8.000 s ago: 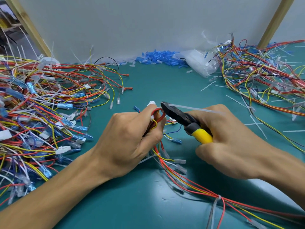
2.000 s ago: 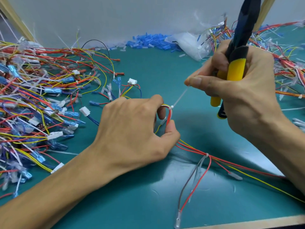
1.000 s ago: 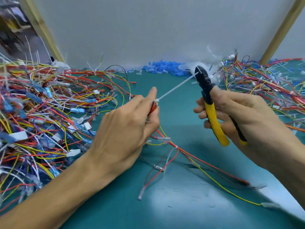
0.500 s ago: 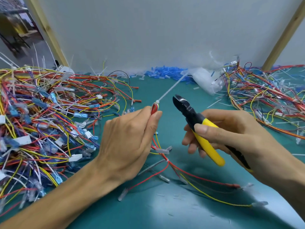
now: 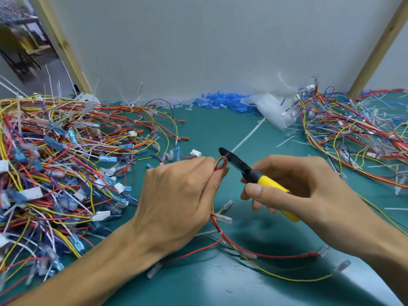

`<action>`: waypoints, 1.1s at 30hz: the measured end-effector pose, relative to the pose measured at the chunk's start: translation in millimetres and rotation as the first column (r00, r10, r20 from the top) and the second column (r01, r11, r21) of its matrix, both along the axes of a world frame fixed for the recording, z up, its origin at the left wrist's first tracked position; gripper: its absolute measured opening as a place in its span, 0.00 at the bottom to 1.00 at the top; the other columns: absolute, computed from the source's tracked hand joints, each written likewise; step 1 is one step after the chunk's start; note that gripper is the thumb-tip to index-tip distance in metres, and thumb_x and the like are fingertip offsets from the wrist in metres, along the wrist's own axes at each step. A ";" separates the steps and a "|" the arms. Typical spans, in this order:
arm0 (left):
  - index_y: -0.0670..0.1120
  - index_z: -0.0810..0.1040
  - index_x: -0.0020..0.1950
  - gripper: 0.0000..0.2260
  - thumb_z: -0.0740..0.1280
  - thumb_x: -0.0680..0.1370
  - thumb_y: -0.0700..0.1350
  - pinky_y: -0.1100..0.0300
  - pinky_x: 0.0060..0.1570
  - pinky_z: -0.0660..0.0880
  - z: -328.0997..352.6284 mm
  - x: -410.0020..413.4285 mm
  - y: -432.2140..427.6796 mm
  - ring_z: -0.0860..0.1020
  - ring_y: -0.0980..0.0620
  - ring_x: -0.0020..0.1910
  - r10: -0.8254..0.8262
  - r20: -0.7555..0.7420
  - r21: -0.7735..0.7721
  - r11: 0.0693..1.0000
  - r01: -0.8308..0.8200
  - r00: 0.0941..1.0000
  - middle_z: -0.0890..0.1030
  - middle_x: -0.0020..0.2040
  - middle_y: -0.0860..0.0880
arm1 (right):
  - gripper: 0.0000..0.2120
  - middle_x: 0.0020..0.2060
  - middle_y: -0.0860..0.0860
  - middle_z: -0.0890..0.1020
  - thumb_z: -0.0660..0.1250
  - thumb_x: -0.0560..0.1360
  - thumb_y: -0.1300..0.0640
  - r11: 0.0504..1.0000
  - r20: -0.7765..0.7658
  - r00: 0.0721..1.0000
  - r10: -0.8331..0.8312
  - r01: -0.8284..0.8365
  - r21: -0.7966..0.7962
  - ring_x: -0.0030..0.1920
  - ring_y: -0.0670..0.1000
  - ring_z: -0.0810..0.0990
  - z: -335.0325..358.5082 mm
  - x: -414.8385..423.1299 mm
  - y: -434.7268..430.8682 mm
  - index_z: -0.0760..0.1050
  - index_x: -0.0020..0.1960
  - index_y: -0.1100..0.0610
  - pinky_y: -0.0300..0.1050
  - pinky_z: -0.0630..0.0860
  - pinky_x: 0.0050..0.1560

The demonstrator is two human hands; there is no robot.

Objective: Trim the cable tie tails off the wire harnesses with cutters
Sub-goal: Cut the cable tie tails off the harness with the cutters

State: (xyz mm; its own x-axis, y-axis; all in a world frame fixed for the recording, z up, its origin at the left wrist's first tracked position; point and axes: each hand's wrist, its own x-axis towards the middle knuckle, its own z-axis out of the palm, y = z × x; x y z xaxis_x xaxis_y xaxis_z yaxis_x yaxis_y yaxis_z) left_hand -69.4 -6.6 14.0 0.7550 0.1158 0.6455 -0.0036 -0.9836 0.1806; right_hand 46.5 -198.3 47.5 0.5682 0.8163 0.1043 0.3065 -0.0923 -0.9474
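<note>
My left hand (image 5: 178, 202) pinches a folded red and yellow wire harness (image 5: 220, 164) above the green mat, and its loose ends trail down to the mat (image 5: 276, 257). A white cable tie tail (image 5: 248, 135) sticks out from the fold toward the back right. My right hand (image 5: 302, 191) grips the yellow-handled cutters (image 5: 260, 177). Their black jaws (image 5: 225, 152) sit at the base of the tail, right at the fold.
A big heap of tied harnesses (image 5: 55, 164) fills the left side. Another heap (image 5: 357, 133) lies at the back right. Blue terminal sleeves (image 5: 223, 102) and a clear plastic bag (image 5: 273, 109) sit against the grey back wall. Cut white tails (image 5: 284, 141) lie scattered on the green mat (image 5: 209, 127).
The cutters have moved left and their jaws now meet the base of the tie tail. My left hand has lowered the fold slightly.
</note>
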 end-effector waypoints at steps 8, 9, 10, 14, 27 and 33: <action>0.49 0.70 0.39 0.16 0.58 0.86 0.51 0.50 0.28 0.65 1.9 0.4 1.6 0.65 0.46 0.30 -0.029 -0.001 0.003 1.000 0.029 1.000 0.64 0.32 0.55 | 0.14 0.36 0.52 0.86 0.77 0.74 0.44 0.995 0.093 0.991 -0.099 0.099 0.008 0.36 0.48 0.84 -7.1 -6.1 3.1 0.85 0.47 0.55 0.38 0.76 0.36; 0.49 0.70 0.39 0.16 0.58 0.86 0.51 0.50 0.27 0.65 1.9 0.2 1.5 0.66 0.46 0.29 -0.030 0.001 0.008 1.000 0.030 1.000 0.64 0.32 0.55 | 0.14 0.37 0.52 0.86 0.75 0.73 0.43 0.994 0.104 0.988 -0.110 0.110 0.005 0.37 0.50 0.84 -7.9 -6.1 3.4 0.85 0.47 0.54 0.43 0.78 0.37; 0.49 0.70 0.39 0.16 0.58 0.86 0.51 0.50 0.27 0.66 1.6 0.0 1.5 0.67 0.46 0.29 -0.032 0.003 0.012 0.999 0.032 0.999 0.64 0.32 0.55 | 0.14 0.37 0.53 0.86 0.74 0.73 0.42 0.993 0.115 0.986 -0.117 0.117 0.003 0.38 0.53 0.84 -8.5 -6.1 3.7 0.85 0.47 0.53 0.48 0.79 0.39; 0.47 0.71 0.38 0.16 0.59 0.85 0.50 0.49 0.27 0.66 0.9 -0.4 2.9 0.68 0.45 0.29 -0.044 -0.001 0.034 0.998 0.044 0.999 0.66 0.32 0.54 | 0.20 0.38 0.54 0.84 0.72 0.71 0.35 0.993 0.177 0.978 -0.112 0.116 -0.012 0.41 0.60 0.84 -9.8 -6.5 4.3 0.84 0.49 0.52 0.63 0.80 0.45; 0.49 0.69 0.37 0.16 0.60 0.85 0.50 0.52 0.27 0.62 0.4 0.3 3.2 0.59 0.49 0.30 -0.060 0.012 0.001 0.998 0.060 0.998 0.62 0.31 0.55 | 0.16 0.28 0.51 0.82 0.74 0.75 0.43 0.999 0.040 0.998 -0.038 0.038 0.004 0.27 0.49 0.76 -11.5 2.2 0.7 0.84 0.39 0.56 0.38 0.72 0.31; 0.47 0.68 0.35 0.18 0.61 0.84 0.49 0.49 0.25 0.64 0.3 -0.7 3.0 0.61 0.48 0.28 -0.083 0.010 -0.030 0.996 0.084 0.996 0.62 0.29 0.54 | 0.25 0.43 0.66 0.85 0.75 0.74 0.42 0.982 -0.397 0.900 0.179 -0.189 0.014 0.35 0.60 0.83 -9.4 14.6 0.7 0.83 0.51 0.67 0.49 0.80 0.35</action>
State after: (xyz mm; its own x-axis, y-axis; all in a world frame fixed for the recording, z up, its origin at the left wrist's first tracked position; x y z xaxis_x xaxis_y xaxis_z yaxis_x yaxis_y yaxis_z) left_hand -70.1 -3.6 14.3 0.7571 0.0722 0.6493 -0.0871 -0.9739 0.2098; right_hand 61.1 -197.6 38.1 0.3980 0.9097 -0.1187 -0.0786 -0.0952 -0.9924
